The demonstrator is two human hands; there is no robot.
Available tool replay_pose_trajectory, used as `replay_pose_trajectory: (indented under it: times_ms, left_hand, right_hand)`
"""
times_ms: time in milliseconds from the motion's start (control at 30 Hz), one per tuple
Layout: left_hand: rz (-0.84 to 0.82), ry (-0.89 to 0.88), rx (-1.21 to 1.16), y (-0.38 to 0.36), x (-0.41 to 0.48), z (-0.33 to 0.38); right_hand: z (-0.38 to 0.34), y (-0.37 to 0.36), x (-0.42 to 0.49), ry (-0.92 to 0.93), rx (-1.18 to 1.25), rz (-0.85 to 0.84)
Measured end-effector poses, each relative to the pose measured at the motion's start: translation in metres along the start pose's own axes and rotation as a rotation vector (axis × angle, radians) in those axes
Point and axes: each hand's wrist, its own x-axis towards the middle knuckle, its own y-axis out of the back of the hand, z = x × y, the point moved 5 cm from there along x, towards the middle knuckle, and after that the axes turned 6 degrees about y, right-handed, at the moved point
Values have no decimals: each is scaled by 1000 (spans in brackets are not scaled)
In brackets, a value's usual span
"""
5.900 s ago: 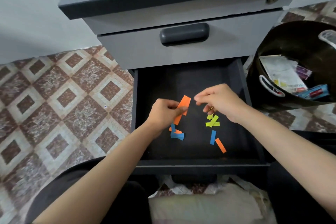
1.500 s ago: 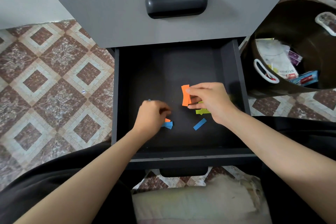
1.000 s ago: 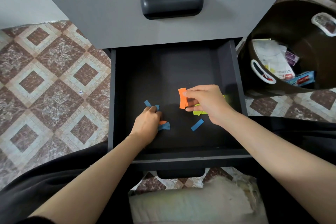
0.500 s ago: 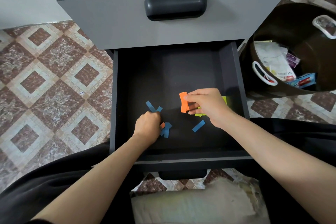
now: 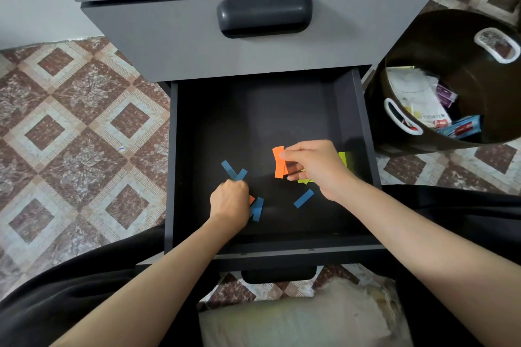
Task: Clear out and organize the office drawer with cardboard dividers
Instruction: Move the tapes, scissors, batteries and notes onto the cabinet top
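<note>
The right hand [image 5: 315, 169] pinches orange paper strips [image 5: 279, 162] between thumb and fingers, inside the open drawer [image 5: 363, 127]. The left hand [image 5: 229, 203] is curled on the drawer floor; if it holds something, I cannot tell. Blue strips [image 5: 229, 170] lie just beyond and beside it, and green strips [image 5: 304, 180] lie under the right hand. Being thin, light and flat, they probably need a fingernail under one end.

the curled left hand [image 5: 229, 203] hides what it grips; the right hand [image 5: 315, 166], pinching orange strips [image 5: 279, 165], covers most green slips [image 5: 344, 158].
</note>
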Motion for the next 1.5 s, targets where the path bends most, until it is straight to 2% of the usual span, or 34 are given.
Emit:
replay_pose_trajectory:
  times_ms: [300,667,967,1500]
  left_hand:
    - [-11,22,-82,-4,0,0]
    - [34,85,-4,1,-1,-6]
    - [4,81,-12,-2,-1,-2]
    - [-18,87,-175,1,6,-5]
  right_hand:
    - [1,-2,0,-3,-13,-1]
    - [0,-2,-1,5,-10,-20]
    - [1,-2,0,2,-18,-16]
    - [2,-3,1,-13,-31,-4]
